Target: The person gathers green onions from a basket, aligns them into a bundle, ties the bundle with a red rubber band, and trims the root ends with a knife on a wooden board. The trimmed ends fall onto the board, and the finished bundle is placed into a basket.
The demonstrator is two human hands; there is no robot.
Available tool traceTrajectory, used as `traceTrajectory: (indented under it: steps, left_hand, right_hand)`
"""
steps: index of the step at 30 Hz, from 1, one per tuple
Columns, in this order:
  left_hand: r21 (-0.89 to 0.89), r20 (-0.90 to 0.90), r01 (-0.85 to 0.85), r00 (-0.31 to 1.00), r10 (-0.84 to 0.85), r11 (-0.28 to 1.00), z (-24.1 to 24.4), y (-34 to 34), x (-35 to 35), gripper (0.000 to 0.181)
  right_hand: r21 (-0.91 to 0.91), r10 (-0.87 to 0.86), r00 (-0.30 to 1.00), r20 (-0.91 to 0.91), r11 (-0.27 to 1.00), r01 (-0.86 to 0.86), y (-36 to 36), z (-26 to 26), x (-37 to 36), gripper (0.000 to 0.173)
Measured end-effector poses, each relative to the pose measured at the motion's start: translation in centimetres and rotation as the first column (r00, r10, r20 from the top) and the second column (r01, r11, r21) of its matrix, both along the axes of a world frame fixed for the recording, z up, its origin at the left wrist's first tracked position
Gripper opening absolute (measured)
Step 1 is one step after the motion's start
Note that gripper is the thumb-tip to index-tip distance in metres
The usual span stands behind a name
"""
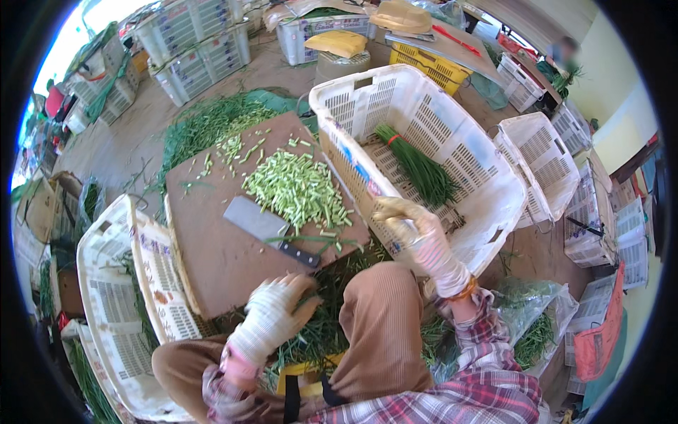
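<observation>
My left hand (278, 305), in a whitish glove with worn brown fingertips, hangs over the near edge of a brown chopping board (212, 265). Its fingers are apart and nothing shows between them. A cleaver (258, 216) with a black handle lies flat on the board, beside a heap of short-cut green and pale stalks (296, 188). My right hand (421, 233), also gloved, is at the near rim of a large white plastic crate (365, 164); whether it grips the rim is unclear. Inside that crate lies a bunch of long green stalks (421, 167), tied with a red band.
Another white crate (106, 307) stands left of the board. Green trimmings (206, 132) cover a green sheet beyond it. A plastic bag of greens (535, 323) sits at right. Stacked crates (196, 53) and a yellow crate (424, 63) stand farther off. A person (564, 58) is at the upper right.
</observation>
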State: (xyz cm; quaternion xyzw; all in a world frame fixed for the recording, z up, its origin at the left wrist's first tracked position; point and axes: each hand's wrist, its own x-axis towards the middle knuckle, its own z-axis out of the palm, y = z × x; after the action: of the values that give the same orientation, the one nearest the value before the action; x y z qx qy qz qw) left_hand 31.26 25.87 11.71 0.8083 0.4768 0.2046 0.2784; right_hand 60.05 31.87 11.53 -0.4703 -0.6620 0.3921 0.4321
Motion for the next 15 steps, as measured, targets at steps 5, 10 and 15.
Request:
traceTrajectory:
  steps: [5,10,15]
  left_hand:
    - [0.213,0.077,-0.366,0.931,0.358,0.906,3.3,-16.2,-10.4,0.005]
    - [-0.067,0.198,-0.919,0.369,0.908,0.388,0.3,-35.2,-18.0,0.012]
    - [-0.36,-0.247,-0.932,0.048,0.968,-0.046,-12.0,-51.1,-19.2,0.021]
  right_hand:
    - [0.145,0.615,0.75,0.244,0.741,-0.656,-5.7,3.5,-11.2,0.04]
    - [-0.173,0.788,0.45,0.421,0.556,-0.813,-10.9,-0.1,-19.3,0.04]
    - [-0.27,0.565,0.427,0.706,0.772,-0.575,-10.8,-5.4,-17.4,0.038]
